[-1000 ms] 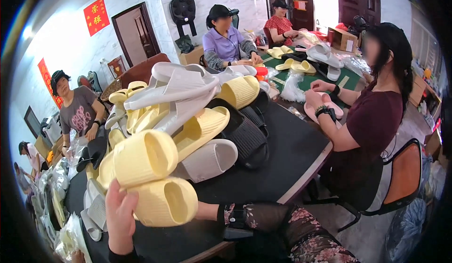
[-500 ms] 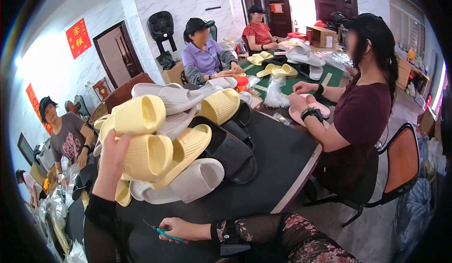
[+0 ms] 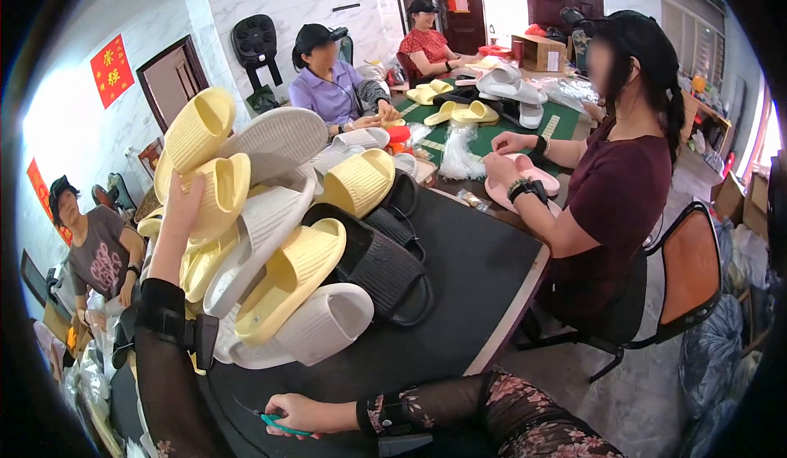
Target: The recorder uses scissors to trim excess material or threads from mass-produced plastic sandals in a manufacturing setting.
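Observation:
My left hand (image 3: pixel 182 212) reaches up the left side of a heap of slide sandals, with its fingers closed round a pair of yellow slides (image 3: pixel 223 193). The upper one of the pair stands tilted with its toe up, beside a light grey slide (image 3: pixel 279 142) whose sole faces outward. More yellow, grey and black slides (image 3: pixel 383 273) are piled to the right. Low over the near part of the table, my right hand (image 3: pixel 302 416) is closed on small scissors (image 3: pixel 283 428) with teal handles. Their thin dark tip points left; part of them is hidden by my fingers.
The dark table (image 3: pixel 459 273) has a pale right edge. To the right sits a co-worker with a pink slide (image 3: pixel 525 181), near an orange-backed chair (image 3: pixel 697 282). Two others sit at the green table (image 3: pixel 492 136) behind, and one is at the left by plastic bags (image 3: pixel 90 388).
My left hand has tilted the yellow slides steeper, and grey slides beside them have shifted with soles turned more into view. The whole view has swung slightly; my right hand keeps its scissors.

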A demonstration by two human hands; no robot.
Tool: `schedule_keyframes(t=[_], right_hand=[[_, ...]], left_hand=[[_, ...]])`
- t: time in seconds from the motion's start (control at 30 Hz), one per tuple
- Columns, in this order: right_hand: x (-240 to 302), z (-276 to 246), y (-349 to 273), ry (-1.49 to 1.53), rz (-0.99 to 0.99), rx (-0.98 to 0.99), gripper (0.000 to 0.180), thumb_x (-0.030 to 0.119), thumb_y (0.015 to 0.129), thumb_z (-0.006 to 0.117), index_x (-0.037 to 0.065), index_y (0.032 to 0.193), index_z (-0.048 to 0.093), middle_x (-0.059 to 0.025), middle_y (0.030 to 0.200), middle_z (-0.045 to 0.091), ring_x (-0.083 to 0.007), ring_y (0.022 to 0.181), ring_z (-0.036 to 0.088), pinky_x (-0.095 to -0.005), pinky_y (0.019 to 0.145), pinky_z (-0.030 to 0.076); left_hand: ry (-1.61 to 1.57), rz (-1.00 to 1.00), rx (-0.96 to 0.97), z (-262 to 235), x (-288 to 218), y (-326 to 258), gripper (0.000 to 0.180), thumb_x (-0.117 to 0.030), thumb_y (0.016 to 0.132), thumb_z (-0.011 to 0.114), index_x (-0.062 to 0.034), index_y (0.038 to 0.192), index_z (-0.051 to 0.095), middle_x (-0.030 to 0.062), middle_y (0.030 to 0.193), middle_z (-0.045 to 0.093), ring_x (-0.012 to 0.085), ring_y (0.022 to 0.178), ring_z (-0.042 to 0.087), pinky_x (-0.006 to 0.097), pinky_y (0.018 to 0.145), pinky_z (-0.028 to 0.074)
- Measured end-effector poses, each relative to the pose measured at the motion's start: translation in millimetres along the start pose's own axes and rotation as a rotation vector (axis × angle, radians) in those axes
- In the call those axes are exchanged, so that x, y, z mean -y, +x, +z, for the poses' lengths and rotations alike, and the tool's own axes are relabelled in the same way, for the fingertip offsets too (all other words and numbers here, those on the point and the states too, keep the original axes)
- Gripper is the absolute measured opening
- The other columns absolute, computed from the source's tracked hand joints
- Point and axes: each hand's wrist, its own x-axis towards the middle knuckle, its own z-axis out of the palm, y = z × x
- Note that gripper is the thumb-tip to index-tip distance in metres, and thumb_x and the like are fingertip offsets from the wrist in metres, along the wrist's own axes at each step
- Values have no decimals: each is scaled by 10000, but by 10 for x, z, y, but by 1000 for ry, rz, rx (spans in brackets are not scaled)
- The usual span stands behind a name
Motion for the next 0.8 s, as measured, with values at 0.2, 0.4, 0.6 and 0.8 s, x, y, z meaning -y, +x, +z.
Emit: schedule_keyframes(t=[0.2, 0.4, 0.6, 0.8], right_hand=[[-26, 23, 19, -8, -33, 1, 400, 237, 834, 634, 22, 1142, 496, -17, 703, 559, -84, 469, 491, -234, 318, 350], [-2, 5, -4, -42, -62, -24, 416, 256, 821, 660, 15, 1127, 512, -24, 674, 554, -94, 474, 512, -243, 319, 366], [-18, 9, -5, -71, -102, -31, 385, 245, 818, 652, 8, 1092, 523, -18, 676, 559, -89, 469, 505, -239, 320, 366], [-36, 12, -15, -46, -119, -17, 373, 250, 824, 644, 8, 1081, 526, -17, 682, 566, -85, 474, 505, -236, 328, 373]], left_hand=[[328, 43, -48, -42, 280, 2, 779, -506, 878, 540, 75, 1354, 334, 316, 1291, 461, 389, 1209, 460, 406, 993, 366], [578, 50, -104, 32, -401, -438, 575, -364, 922, 507, 69, 1289, 416, 288, 1271, 473, 411, 1170, 462, 429, 991, 369], [760, 356, -212, -42, -430, -610, 518, -315, 915, 535, 35, 1287, 451, 255, 1375, 383, 412, 1249, 378, 448, 1022, 334], [632, 102, 182, -102, -599, -971, 808, -533, 825, 604, -134, 1449, 280, 228, 1500, 192, 466, 1370, 164, 510, 1103, 195]])
